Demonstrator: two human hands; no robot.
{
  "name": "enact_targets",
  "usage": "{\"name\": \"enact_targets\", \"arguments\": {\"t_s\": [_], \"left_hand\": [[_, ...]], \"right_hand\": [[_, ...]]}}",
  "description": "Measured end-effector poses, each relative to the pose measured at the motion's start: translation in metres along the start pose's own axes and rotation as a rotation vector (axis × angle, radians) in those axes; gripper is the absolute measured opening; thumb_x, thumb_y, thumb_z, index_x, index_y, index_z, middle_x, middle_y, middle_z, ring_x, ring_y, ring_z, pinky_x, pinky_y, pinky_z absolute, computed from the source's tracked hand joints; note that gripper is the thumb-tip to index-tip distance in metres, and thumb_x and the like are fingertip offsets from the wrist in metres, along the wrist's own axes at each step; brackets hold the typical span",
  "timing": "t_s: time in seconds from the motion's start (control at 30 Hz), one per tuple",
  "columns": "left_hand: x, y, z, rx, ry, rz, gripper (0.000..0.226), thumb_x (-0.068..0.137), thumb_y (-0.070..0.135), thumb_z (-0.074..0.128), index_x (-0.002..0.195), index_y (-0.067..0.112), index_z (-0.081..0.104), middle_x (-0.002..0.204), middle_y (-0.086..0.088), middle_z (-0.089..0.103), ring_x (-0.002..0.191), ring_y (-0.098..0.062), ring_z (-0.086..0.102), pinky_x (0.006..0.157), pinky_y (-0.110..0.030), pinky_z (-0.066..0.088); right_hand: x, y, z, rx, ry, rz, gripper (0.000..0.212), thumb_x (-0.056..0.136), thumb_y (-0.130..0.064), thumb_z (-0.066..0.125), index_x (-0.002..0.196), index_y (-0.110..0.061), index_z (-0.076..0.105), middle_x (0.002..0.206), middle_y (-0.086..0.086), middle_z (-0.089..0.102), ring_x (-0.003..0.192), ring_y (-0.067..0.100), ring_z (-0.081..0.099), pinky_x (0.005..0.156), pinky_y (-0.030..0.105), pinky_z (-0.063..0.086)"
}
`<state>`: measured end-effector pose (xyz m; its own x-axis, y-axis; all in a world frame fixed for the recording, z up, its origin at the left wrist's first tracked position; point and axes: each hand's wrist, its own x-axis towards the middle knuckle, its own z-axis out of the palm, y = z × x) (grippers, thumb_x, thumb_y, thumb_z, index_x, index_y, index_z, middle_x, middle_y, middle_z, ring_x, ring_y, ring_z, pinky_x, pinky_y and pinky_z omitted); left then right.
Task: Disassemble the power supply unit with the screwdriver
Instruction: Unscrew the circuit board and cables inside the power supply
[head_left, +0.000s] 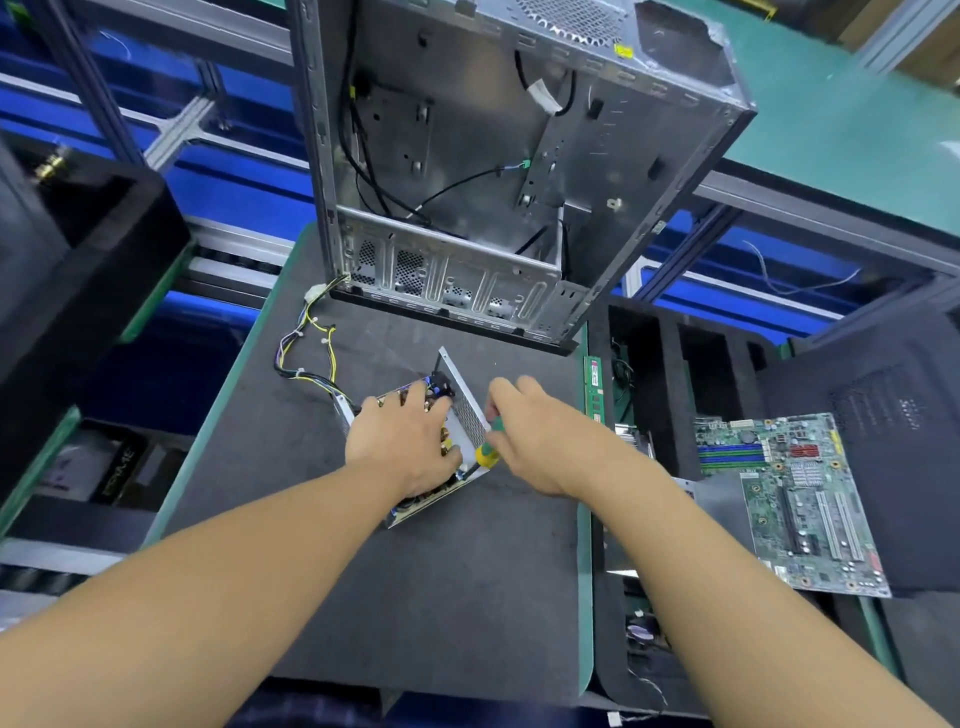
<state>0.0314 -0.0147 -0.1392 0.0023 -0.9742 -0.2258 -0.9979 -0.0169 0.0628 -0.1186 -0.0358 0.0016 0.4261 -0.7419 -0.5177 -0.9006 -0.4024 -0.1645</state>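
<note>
From the head camera, the power supply unit (467, 415) lies on the dark mat (441, 597) in front of the person, just short of the computer case (467, 130). Its metal housing is open on top, so the circuit board and wound parts inside it show, and one perforated wall stands up on the far right side. The left hand (402, 441) rests on those inner parts, its fingers laid fairly straight and a little spread, clamped on nothing. The right hand (540, 441) curls round the screwdriver (487, 453), whose yellow and green handle sits against the unit's right wall with the shaft slanting down toward the near corner; the tip cannot be made out. A wire bundle (311, 353) runs from the unit's far left end up to the case's foot. The case stands open toward the camera and holds only loose black cables (363, 156). To the right, a black foam tray (670, 374) has deep compartments; a memory stick (594, 384) stands along its left edge, and a motherboard (795, 499) lies across it.
</note>
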Motion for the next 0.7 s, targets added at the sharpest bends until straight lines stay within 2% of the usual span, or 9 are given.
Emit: {"name": "enact_targets", "arguments": {"t_s": [0.1, 0.17, 0.23, 0.3, 0.33, 0.43, 0.53, 0.6, 0.7], "left_hand": [[0.001, 0.0, 0.001, 0.011, -0.003, -0.004, 0.057, 0.086, 0.064, 0.03, 0.127, 0.029, 0.049, 0.134, -0.003, 0.045, 0.119, -0.03, 0.05, 0.089, -0.045, 0.04], [0.002, -0.001, 0.002, 0.002, 0.001, -0.003, 0.055, 0.087, 0.063, 0.031, 0.123, 0.028, 0.052, 0.135, -0.002, 0.046, 0.118, -0.029, 0.05, 0.089, -0.044, 0.04], [0.002, -0.001, 0.003, -0.008, 0.01, 0.005, 0.054, 0.088, 0.063, 0.032, 0.123, 0.028, 0.054, 0.136, -0.001, 0.045, 0.118, -0.029, 0.051, 0.089, -0.043, 0.04], [0.002, -0.002, 0.002, -0.022, 0.007, 0.002, 0.054, 0.088, 0.062, 0.032, 0.125, 0.028, 0.054, 0.138, -0.001, 0.044, 0.119, -0.029, 0.051, 0.09, -0.043, 0.041], [0.002, -0.001, 0.001, -0.022, 0.002, 0.0, 0.055, 0.088, 0.062, 0.033, 0.125, 0.028, 0.053, 0.138, -0.002, 0.044, 0.119, -0.029, 0.051, 0.09, -0.044, 0.041], [0.002, 0.001, -0.001, -0.017, -0.01, -0.003, 0.053, 0.088, 0.06, 0.033, 0.124, 0.027, 0.054, 0.137, -0.003, 0.044, 0.118, -0.03, 0.052, 0.091, -0.045, 0.041], [0.001, 0.001, -0.001, -0.029, -0.009, -0.003, 0.051, 0.089, 0.058, 0.035, 0.122, 0.026, 0.056, 0.138, -0.004, 0.044, 0.117, -0.03, 0.052, 0.09, -0.044, 0.04], [0.001, 0.001, -0.001, -0.032, -0.01, 0.001, 0.05, 0.089, 0.058, 0.036, 0.121, 0.025, 0.057, 0.139, -0.004, 0.044, 0.117, -0.031, 0.052, 0.09, -0.043, 0.04], [0.001, 0.0, -0.001, -0.033, -0.014, 0.003, 0.049, 0.089, 0.056, 0.037, 0.121, 0.025, 0.057, 0.14, -0.004, 0.043, 0.116, -0.03, 0.053, 0.09, -0.044, 0.04]], "right_hand": [[-0.003, 0.0, -0.004, 0.109, -0.077, -0.009, 0.014, 0.097, -0.019, 0.044, 0.11, -0.022, 0.04, 0.106, 0.003, 0.033, 0.074, 0.019, 0.043, 0.062, 0.036, 0.037], [-0.003, -0.003, -0.004, 0.091, -0.065, 0.074, 0.017, 0.101, -0.03, 0.041, 0.113, -0.02, 0.036, 0.106, 0.005, 0.038, 0.08, 0.027, 0.047, 0.069, 0.04, 0.042], [-0.002, -0.007, -0.003, -0.004, 0.001, 0.165, 0.032, 0.102, -0.047, 0.035, 0.105, -0.015, 0.032, 0.09, 0.006, 0.043, 0.075, 0.031, 0.045, 0.062, 0.039, 0.037], [-0.002, -0.012, -0.001, -0.149, 0.089, 0.13, 0.035, 0.103, -0.048, 0.032, 0.095, -0.014, 0.029, 0.077, 0.003, 0.043, 0.067, 0.03, 0.043, 0.05, 0.035, 0.027], [-0.001, -0.015, 0.0, -0.167, 0.103, 0.084, 0.032, 0.104, -0.044, 0.034, 0.095, -0.014, 0.028, 0.079, 0.003, 0.045, 0.068, 0.031, 0.045, 0.049, 0.035, 0.024], [-0.001, -0.017, -0.002, -0.012, -0.005, -0.021, 0.014, 0.101, -0.025, 0.044, 0.107, -0.015, 0.037, 0.108, 0.005, 0.046, 0.09, 0.033, 0.053, 0.062, 0.035, 0.033], [-0.003, -0.012, -0.007, 0.097, -0.108, 0.021, 0.019, 0.095, -0.02, 0.047, 0.114, -0.021, 0.041, 0.11, 0.0, 0.037, 0.096, 0.026, 0.042, 0.078, 0.04, 0.042], [-0.005, -0.009, -0.004, 0.09, -0.062, 0.111, 0.02, 0.096, -0.031, 0.046, 0.111, -0.02, 0.039, 0.107, 0.002, 0.041, 0.099, 0.029, 0.044, 0.077, 0.04, 0.041], [-0.008, -0.011, 0.002, 0.04, -0.01, 0.234, 0.036, 0.101, -0.052, 0.032, 0.099, -0.016, 0.035, 0.083, 0.003, 0.047, 0.08, 0.033, 0.049, 0.067, 0.04, 0.038]]}}
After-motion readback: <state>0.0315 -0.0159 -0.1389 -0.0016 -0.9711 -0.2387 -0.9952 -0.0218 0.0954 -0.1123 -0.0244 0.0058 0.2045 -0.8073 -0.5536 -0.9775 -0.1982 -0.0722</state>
